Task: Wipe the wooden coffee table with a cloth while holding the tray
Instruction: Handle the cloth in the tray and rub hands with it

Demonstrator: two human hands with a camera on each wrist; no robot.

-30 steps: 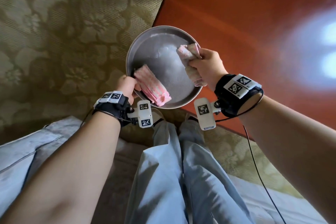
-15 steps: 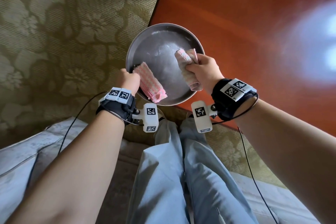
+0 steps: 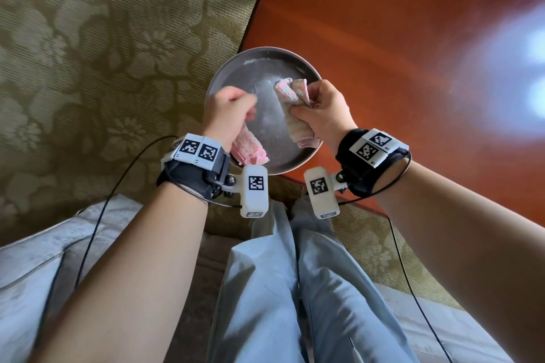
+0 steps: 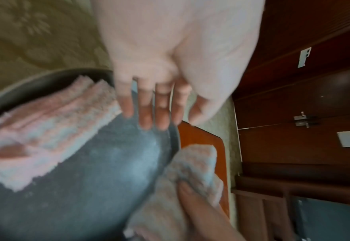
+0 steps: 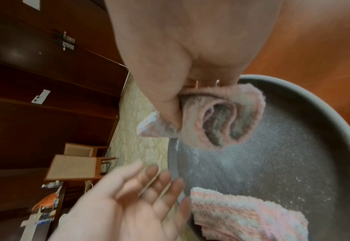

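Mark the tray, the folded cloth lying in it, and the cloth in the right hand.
tray point(image 3: 259, 68): head view, bare far floor near the rim.
folded cloth point(image 5: 242, 216): right wrist view, top of the fold.
bunched cloth point(image 3: 290, 91): head view, upper end above the right hand point(image 3: 323, 110).

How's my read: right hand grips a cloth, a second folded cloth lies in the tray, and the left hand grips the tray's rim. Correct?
Not quite. The left hand grips nothing: the left wrist view shows its fingers straight over the tray. The right hand grips a cloth; the folded cloth lies in the tray.
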